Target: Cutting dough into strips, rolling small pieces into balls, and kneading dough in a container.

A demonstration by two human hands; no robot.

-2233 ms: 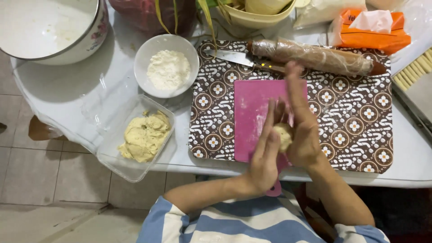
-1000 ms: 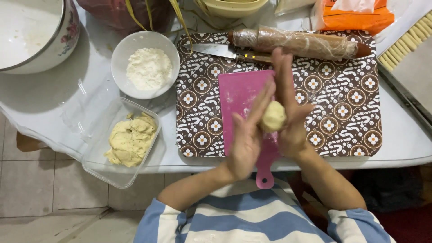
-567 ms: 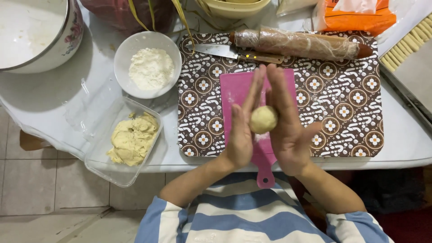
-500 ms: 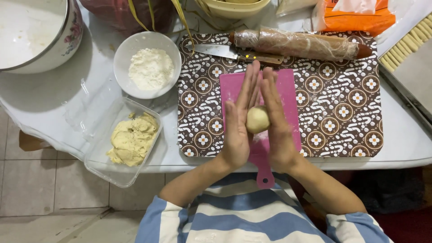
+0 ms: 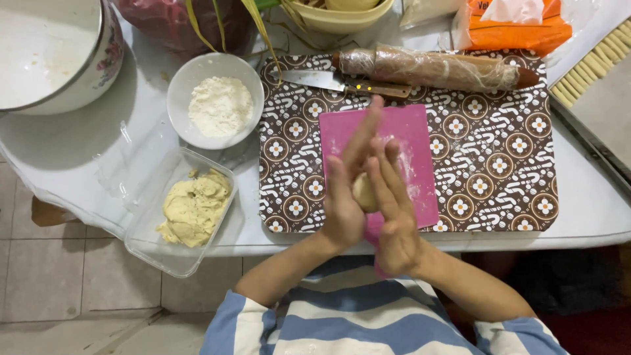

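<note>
The left hand (image 5: 345,197) and right hand (image 5: 392,210) press palm to palm around a small dough ball (image 5: 363,192), fingers (image 5: 360,141) held straight and close together, clamped on the dough from both sides. The ball sits between the palms, above the near edge of the pink board (image 5: 411,141) and just over the table (image 5: 591,204) rim.

The dough looks soft and pale yellow, slightly greasy, so it could stick to the skin and tear rather than stay round. Too much pressure would probably flatten it. Because the hands hover at the table edge, a slip might drop the ball onto the striped shirt or the floor (the tiles are right below).

The board is smooth plastic, dusted white in patches. It lies on a patterned mat (image 5: 499,158), brown with white flowers. A rolling pin (image 5: 434,66), wrapped in crinkled clear film, rests at the far side, a knife (image 5: 328,82) just beside it. A white bowl (image 5: 217,98) holds powdery flour. A clear tub (image 5: 141,236) holds a lumpy mass of dough and overhangs the table edge, so a nudge could tip it.
</note>
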